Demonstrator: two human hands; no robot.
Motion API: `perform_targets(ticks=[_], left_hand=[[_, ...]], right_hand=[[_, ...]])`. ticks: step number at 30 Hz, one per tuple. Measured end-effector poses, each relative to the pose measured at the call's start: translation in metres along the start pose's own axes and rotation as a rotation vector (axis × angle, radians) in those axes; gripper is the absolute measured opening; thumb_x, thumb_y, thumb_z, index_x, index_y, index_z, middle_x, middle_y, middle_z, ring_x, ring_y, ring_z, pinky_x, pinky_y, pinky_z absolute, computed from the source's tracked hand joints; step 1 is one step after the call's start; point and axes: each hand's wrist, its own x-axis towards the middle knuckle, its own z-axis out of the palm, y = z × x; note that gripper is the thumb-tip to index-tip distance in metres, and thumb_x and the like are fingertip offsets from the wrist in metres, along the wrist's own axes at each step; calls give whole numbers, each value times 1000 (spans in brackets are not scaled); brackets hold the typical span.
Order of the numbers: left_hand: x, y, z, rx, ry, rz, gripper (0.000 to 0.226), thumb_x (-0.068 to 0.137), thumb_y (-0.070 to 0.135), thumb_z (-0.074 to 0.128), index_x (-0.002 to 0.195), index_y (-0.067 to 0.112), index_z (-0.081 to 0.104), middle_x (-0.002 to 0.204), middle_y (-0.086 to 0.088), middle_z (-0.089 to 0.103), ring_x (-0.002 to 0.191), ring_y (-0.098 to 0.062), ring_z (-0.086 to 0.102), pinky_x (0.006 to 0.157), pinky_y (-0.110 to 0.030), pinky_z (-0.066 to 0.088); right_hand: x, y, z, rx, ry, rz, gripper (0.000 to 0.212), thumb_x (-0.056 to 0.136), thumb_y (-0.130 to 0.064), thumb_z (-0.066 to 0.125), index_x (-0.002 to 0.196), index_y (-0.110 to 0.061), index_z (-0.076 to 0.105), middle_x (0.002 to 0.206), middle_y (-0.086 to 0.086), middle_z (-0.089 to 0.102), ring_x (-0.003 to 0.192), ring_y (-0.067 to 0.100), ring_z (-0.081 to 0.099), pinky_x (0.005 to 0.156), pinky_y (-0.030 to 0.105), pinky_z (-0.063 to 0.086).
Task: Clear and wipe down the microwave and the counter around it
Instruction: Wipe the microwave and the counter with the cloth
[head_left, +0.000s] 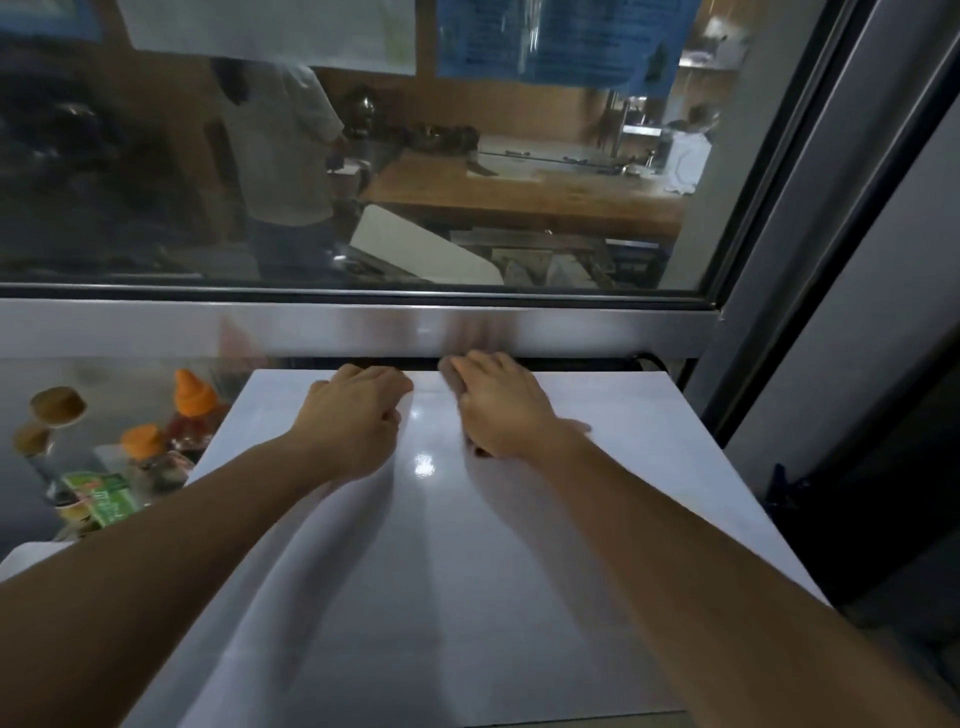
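— Where is the microwave (467, 545)?
— Under both hands: one white top, its back edge at the fingertips.
— And the fingers?
— Left hand (358, 415) has them curled together over that back edge; right hand (498, 410) lies flat, fingers together, blurred. Whether anything sits beneath it, I cannot tell.
— Beyond?
— Left of the left fingers, two orange-capped bottles (189, 410) and two brown-lidded jars (57, 408); ahead, one window (363, 182).
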Motion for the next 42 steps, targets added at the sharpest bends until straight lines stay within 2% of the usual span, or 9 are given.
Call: perform_targets(ticks=[3, 6, 11, 18, 23, 28, 32, 36, 42], left_hand=[[-4, -9, -6, -124, -14, -73, 31, 89, 10, 51, 118, 22, 56, 120, 3, 58, 104, -20, 55, 90, -31, 46], [-14, -19, -12, -132, -6, -55, 34, 90, 10, 51, 123, 22, 55, 125, 4, 57, 108, -18, 54, 91, -27, 43], [-29, -40, -25, 73, 116, -118, 28, 91, 18, 50, 117, 21, 59, 119, -2, 56, 112, -22, 47, 91, -38, 41], [-33, -49, -21, 61, 133, -99, 33, 89, 18, 49, 120, 25, 57, 123, 2, 52, 112, -21, 45, 89, -39, 43], [-38, -64, -31, -170, 55, -117, 32, 91, 12, 48, 122, 18, 57, 121, 0, 59, 105, -16, 53, 87, -27, 42], [-63, -73, -39, -83, 107, -90, 31, 88, 19, 58, 118, 17, 60, 123, -2, 59, 113, -21, 51, 93, -29, 40], [-85, -79, -45, 4, 88, -133, 32, 86, 24, 58, 118, 22, 60, 123, -1, 52, 118, -23, 44, 98, -40, 41], [-95, -84, -45, -52, 51, -115, 35, 88, 28, 57, 123, 22, 56, 126, 1, 48, 117, -19, 45, 89, -30, 42], [-94, -91, -50, -145, 40, -72, 38, 86, 26, 63, 123, 18, 57, 124, 0, 50, 113, -14, 45, 81, -15, 28]], right_hand=[[-6, 8, -6, 78, -11, 49, 40, 91, -21, 37, 131, -24, 44, 128, 1, 49, 120, 24, 41, 103, 42, 32], [-29, 52, -23, -66, -18, 182, 46, 89, -18, 39, 134, -27, 42, 133, 3, 47, 125, 26, 39, 103, 44, 33], [-46, 89, -34, -188, 5, 347, 38, 94, -25, 28, 128, -23, 47, 131, 4, 50, 121, 27, 43, 103, 42, 34], [-2, -5, -2, -99, 2, 142, 34, 86, -22, 46, 119, -19, 48, 129, 5, 49, 119, 28, 42, 98, 39, 32], [24, -71, 13, 11, -43, 27, 39, 92, -22, 37, 131, -20, 42, 139, 4, 42, 128, 25, 35, 106, 39, 26], [7, -49, -2, 38, -181, -44, 51, 100, -24, 29, 149, -17, 22, 157, -1, 19, 144, 16, 12, 118, 31, 7], [-21, -4, -20, -38, -136, 154, 48, 100, -21, 30, 148, -13, 24, 155, 2, 22, 143, 18, 16, 116, 32, 15], [-14, -20, -15, -81, -83, 190, 43, 97, -19, 32, 139, -13, 36, 141, 7, 40, 130, 24, 32, 108, 36, 27], [32, -112, 19, 1, -106, -60, 49, 96, -21, 29, 145, -16, 28, 150, 3, 32, 138, 21, 25, 116, 36, 19]])
